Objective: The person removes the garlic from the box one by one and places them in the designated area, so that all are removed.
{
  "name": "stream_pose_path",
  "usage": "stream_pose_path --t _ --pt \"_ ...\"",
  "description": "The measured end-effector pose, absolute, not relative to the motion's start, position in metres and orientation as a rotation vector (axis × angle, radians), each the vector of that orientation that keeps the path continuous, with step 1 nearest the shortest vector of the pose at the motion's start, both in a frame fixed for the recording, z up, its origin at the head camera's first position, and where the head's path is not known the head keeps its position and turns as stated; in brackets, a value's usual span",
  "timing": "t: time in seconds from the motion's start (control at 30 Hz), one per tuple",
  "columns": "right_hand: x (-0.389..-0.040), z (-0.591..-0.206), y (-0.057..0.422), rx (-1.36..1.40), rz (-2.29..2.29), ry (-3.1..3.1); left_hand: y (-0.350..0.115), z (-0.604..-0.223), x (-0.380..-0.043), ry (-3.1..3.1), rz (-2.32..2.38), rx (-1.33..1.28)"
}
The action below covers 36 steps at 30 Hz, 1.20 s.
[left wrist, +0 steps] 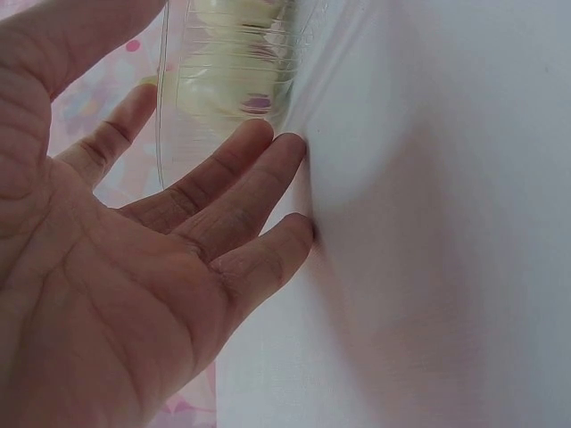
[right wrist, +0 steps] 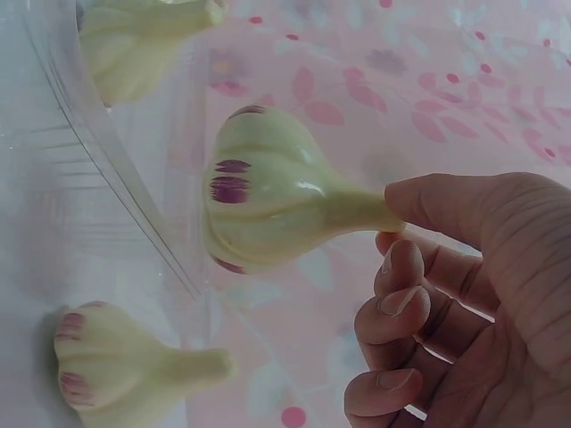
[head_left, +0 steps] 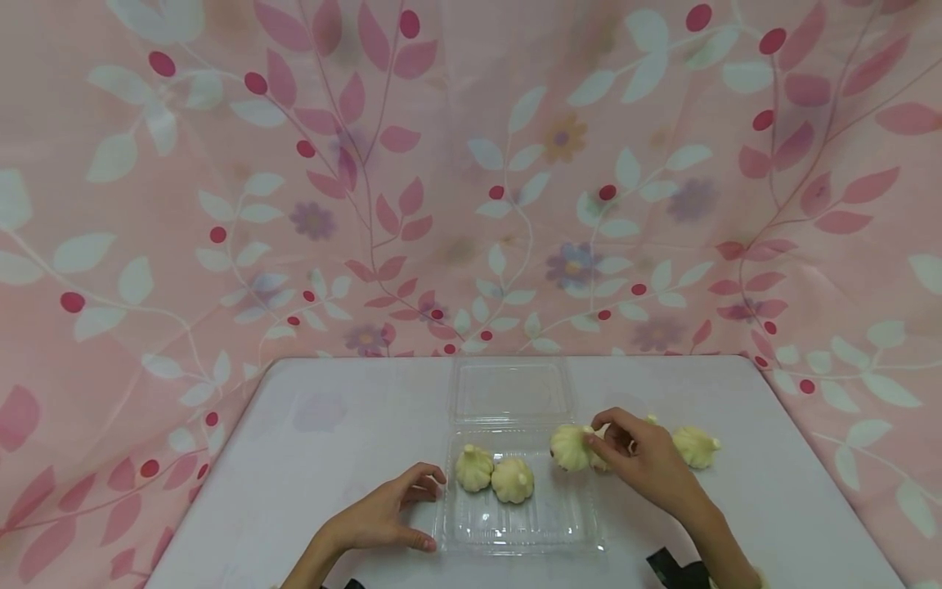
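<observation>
My right hand [head_left: 651,462] pinches a pale garlic bulb [head_left: 569,447] by its stem between thumb and index finger. The right wrist view shows purple streaks on the base of this held garlic bulb [right wrist: 268,196]. It hangs over the right side of a clear plastic clamshell box [head_left: 545,523]. Inside the box two garlic bulbs, a left one [head_left: 473,470] and a right one [head_left: 513,481], sit side by side. My left hand [head_left: 386,511] is at the box's left edge, fingers loosely bent and holding nothing; in the left wrist view its fingertips [left wrist: 290,147] touch the white table.
The box's lid [head_left: 511,393] lies folded back toward the far table edge. Another garlic bulb [head_left: 695,447] rests on the table [head_left: 765,507] to the right of my right hand, and others are partly hidden behind that hand. A floral pink cloth [head_left: 456,204] hangs behind the table.
</observation>
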State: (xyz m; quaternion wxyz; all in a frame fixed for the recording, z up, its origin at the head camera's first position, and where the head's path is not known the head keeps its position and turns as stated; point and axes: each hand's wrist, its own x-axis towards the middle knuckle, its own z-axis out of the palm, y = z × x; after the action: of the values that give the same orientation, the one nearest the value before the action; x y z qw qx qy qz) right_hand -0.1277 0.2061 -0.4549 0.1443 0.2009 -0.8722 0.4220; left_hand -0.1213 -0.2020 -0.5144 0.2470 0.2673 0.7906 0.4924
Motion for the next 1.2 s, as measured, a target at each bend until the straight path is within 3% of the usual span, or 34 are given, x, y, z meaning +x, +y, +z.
stream_pose_path --t 1.2 --pt "-0.115 -0.452 0.244 0.453 1.140 -2.536 -0.200 -0.508 -0.120 2.147 1.360 0.718"
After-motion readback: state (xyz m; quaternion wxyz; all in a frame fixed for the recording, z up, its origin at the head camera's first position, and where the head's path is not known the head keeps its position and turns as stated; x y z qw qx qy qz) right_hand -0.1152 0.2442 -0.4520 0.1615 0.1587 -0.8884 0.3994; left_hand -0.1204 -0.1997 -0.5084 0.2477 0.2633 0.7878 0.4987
